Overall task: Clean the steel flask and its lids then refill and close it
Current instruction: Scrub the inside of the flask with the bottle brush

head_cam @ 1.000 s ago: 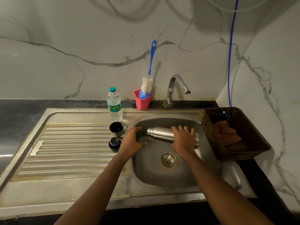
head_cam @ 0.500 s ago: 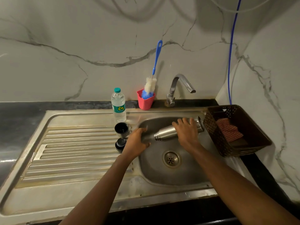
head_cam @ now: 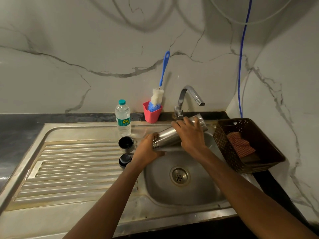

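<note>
1. Head view: a cylindrical steel flask (head_cam: 170, 136) is held above the back left part of the round stainless sink basin (head_cam: 198, 195). It is tilted, with its threaded mouth low on the left and its flat base raised on the right, just below the curved chrome tap (head_cam: 188, 95).
2. The right hand (head_cam: 191, 135) lies over the flask's body and grips it, fingers curled over the far side.
3. The left hand (head_cam: 148, 149) cups the mouth end, fingers and thumb curled round the threaded neck. Whether the palm covers the opening cannot be told.
4. On the ribbed steel drainboard (head_cam: 69, 169), just left of the basin, a black cup-shaped lid (head_cam: 126, 144) stands open side up. A smaller black stopper lid (head_cam: 125, 160) sits just in front of it, beside the left wrist.
5. Behind the lids, a clear plastic water bottle (head_cam: 122, 118) with a teal cap stands upright.
6. A pink plastic cup (head_cam: 151, 112) at the wall, between bottle and tap, holds a blue-handled bottle brush (head_cam: 158, 97) whose handle leans toward the marble wall.
7. A brown perforated basket (head_cam: 224, 144) sits tilted to the right of the basin, with a red checked cloth (head_cam: 240, 145) inside.
8. A blue cord (head_cam: 241, 66) hangs down the wall behind the basket, and the dark bench (head_cam: 17, 128) surrounds the sink.
</note>
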